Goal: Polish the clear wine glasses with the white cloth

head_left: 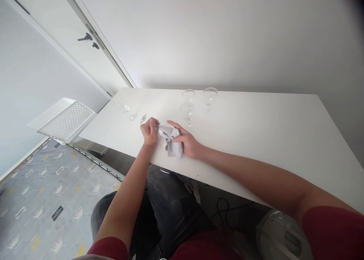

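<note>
While a big white wall [227, 36] fills the back, a long white table [256, 131] runs along in front of it. Off to the left is a floor mat [51, 199] with crowns on it, and behind that is a white door [54, 10] with a dark handle. The person's legs, in dark trousers [170, 203], are at the near edge of the table. Just beside the table's left end is a white rack [68, 116] full of little holes.

Two bare arms with dark red sleeves [332, 229] reach over the table. The right hand [190, 143] grasps a pale cloth [176, 149], with its thumb pressed on it and its first finger stretched out. The left hand [149, 132] is clenched around one end of a clear glass [162, 131]. That glass is between the two hands, low over the near part of the table, and the cloth is bunched around its other end.

Near the back, three glasses [210, 96] stand upright on thin stems. Farther left, another glass [125, 108] lies on its side. Just beside the left hand sits a small clear thing [143, 118], too tiny to name.
</note>
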The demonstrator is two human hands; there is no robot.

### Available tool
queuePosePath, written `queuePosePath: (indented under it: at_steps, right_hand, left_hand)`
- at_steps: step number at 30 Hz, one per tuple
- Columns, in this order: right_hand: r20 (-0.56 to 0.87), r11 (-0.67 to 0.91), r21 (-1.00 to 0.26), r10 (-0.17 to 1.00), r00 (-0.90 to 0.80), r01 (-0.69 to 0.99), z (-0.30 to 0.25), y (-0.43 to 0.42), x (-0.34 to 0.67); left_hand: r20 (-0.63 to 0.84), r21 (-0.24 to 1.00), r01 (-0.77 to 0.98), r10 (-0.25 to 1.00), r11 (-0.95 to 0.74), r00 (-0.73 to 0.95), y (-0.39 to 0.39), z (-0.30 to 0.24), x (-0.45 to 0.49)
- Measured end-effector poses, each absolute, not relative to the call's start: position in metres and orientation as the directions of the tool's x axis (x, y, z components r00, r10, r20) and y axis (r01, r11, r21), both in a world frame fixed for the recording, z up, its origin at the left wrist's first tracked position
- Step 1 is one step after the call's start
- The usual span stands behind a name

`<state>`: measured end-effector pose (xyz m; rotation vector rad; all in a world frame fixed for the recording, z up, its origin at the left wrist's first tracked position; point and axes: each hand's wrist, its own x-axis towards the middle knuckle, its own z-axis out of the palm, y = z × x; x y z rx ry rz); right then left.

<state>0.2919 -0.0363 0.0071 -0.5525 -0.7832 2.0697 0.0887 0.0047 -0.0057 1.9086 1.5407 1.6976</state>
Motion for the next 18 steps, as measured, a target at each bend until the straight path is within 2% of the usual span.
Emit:
queuePosePath:
  at_steps: [5, 10, 14, 18]
  right_hand:
    - [-0.108, -0.446, -0.675, 0.848, -0.519, -0.588, 0.0056, -0.0364, 0.2909]
    - [-0.08, -0.47, -0.677, 0.812, -0.578, -0.566, 0.005, -0.0373, 0.2908]
    - [-0.12, -0.469, -0.66, 0.837, -0.534, -0.587, 0.0053, -0.0365, 0.2915]
    - [-0.077, -0.457, -0.682, 0.821, -0.565, -0.571, 0.0054, -0.0355, 0.292]
  left_hand:
    - [0.644, 0.683, 0.571, 0.744, -0.456, -0.176, 0.0045, -0.0052, 0.0898]
    - [0.649, 0.672, 0.578, 0.744, -0.463, -0.16, 0.0044, -0.006, 0.0888]
    - [0.645, 0.668, 0.583, 0.751, -0.462, -0.144, 0.0045, -0.0061, 0.0888]
    - [0.643, 0.678, 0.582, 0.746, -0.448, -0.175, 0.0044, -0.0062, 0.0886]
